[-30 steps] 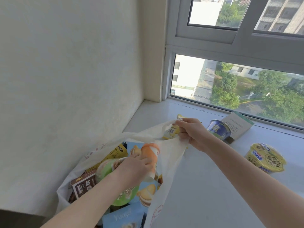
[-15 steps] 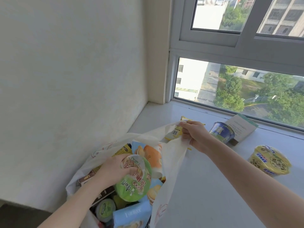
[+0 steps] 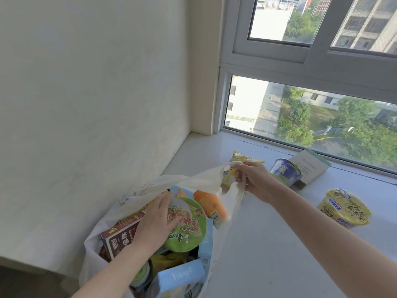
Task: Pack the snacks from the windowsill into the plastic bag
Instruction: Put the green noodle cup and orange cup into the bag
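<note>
White plastic bag (image 3: 199, 179) at windowsill (image 3: 268, 233) left edge | right hand (image 3: 255, 179) grips its handle | left hand (image 3: 156, 220) flat on green noodle bowl (image 3: 189, 231) inside | yellow noodle bowl (image 3: 343, 208), blue cup (image 3: 284, 172) toward right edge

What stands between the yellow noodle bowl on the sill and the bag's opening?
The right forearm crosses the line from the yellow noodle bowl, the right hand gripping the raised handle of the plastic bag. Inside the opening, the left hand rests on a green-lidded bowl lying on top. Nothing else visible intervenes.
</note>
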